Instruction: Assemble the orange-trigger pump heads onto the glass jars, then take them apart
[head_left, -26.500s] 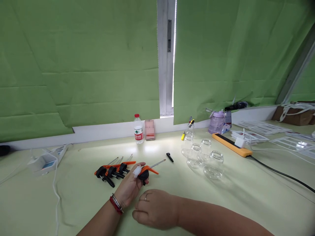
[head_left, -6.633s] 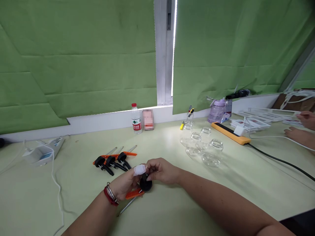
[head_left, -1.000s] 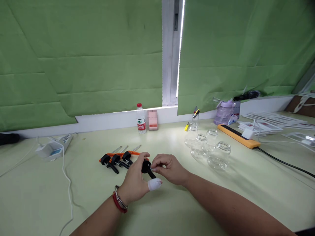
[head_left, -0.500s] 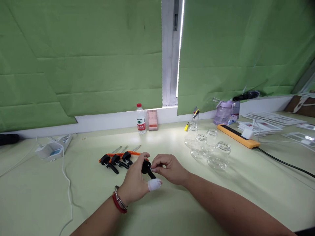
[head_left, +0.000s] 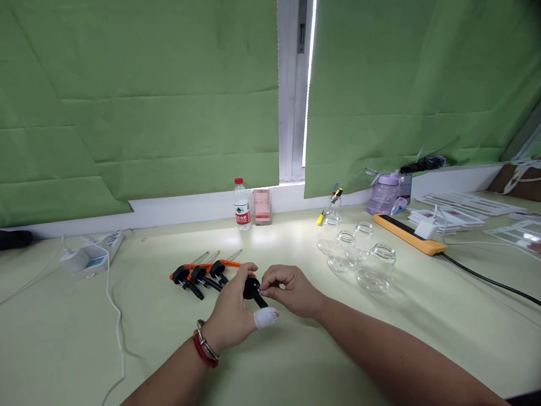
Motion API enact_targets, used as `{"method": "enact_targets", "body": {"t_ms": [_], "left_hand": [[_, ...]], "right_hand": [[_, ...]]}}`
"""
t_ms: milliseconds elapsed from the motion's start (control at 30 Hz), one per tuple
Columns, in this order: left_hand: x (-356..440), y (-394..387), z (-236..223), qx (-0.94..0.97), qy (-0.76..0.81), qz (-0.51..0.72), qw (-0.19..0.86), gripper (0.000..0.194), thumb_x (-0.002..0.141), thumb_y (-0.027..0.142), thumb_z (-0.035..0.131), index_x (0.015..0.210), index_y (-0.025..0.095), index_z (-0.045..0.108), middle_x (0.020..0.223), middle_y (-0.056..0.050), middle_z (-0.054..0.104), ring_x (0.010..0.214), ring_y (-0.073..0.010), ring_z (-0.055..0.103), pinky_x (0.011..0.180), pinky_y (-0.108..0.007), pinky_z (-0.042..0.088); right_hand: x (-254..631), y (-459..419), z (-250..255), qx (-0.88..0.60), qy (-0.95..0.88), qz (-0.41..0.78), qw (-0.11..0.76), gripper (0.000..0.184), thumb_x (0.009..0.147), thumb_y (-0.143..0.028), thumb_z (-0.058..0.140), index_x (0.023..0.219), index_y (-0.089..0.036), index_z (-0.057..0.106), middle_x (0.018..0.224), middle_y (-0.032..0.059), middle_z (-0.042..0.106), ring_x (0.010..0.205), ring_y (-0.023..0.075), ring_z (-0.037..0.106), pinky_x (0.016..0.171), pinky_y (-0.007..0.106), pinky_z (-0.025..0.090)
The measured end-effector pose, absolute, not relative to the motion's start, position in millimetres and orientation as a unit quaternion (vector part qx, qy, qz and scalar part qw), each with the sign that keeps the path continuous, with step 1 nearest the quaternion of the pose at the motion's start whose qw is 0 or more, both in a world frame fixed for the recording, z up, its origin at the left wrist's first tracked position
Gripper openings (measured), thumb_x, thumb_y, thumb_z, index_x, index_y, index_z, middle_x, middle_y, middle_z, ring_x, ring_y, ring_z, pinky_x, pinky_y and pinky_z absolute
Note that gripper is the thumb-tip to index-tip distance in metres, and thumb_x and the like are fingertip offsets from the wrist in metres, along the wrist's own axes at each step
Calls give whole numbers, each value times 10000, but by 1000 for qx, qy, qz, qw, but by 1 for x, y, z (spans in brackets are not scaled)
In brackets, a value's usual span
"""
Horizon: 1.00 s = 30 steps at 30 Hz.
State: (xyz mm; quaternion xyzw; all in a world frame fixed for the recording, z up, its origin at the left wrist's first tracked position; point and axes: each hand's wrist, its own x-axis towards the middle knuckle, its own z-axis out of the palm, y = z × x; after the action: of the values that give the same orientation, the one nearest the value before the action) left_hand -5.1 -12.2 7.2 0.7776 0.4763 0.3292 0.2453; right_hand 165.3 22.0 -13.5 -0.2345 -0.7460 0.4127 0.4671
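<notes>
My left hand (head_left: 234,310), its thumb wrapped in white tape, holds a black round cap with a black handle (head_left: 251,287) between thumb and fingers. The handle points down and to the right. At the right side of that piece, my right hand (head_left: 291,290) pinches a small shiny bit whose kind I cannot make out. Left of my hands, several similar pieces, such as the leftmost black cap with a handle (head_left: 181,274), rest against an orange strip (head_left: 230,263). Thin metal rods (head_left: 212,257) stick out behind them.
Several clear jars (head_left: 375,270) stand to the right. Behind them are a yellow-handled tool (head_left: 320,219), a purple jug (head_left: 384,194) and an orange power strip (head_left: 409,237). A water bottle (head_left: 242,208) and a pink box (head_left: 262,207) stand by the wall. A white cable (head_left: 114,307) runs along the left.
</notes>
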Motion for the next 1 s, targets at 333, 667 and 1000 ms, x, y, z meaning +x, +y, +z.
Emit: {"method": "enact_targets", "body": {"t_ms": [333,667,1000], "left_hand": [[-6,-13,5,774,472,336,257,667,619,372,689,1178,225,356,1066,-80,537,942,-237,541,784,-367,449],[-7,-12,4,776,469,336,257,656,625,356,690,1170,226,349,1060,-83,523,942,-237,529,787,-374,445],[-7,-11,3,774,466,342,259,657,620,367,688,1167,224,353,1043,-77,537,928,-231,541,776,-361,453]], "right_hand": [[165,23,-15,-242,-743,414,466,108,747,-280,634,737,-175,655,749,31,598,683,125,539,633,258,439],[165,22,-14,-229,-753,400,469,91,760,-256,620,773,-183,674,759,37,607,692,130,559,645,261,456],[166,22,-16,-238,-756,391,468,103,758,-278,625,765,-187,674,754,34,611,690,131,562,642,262,461]]}}
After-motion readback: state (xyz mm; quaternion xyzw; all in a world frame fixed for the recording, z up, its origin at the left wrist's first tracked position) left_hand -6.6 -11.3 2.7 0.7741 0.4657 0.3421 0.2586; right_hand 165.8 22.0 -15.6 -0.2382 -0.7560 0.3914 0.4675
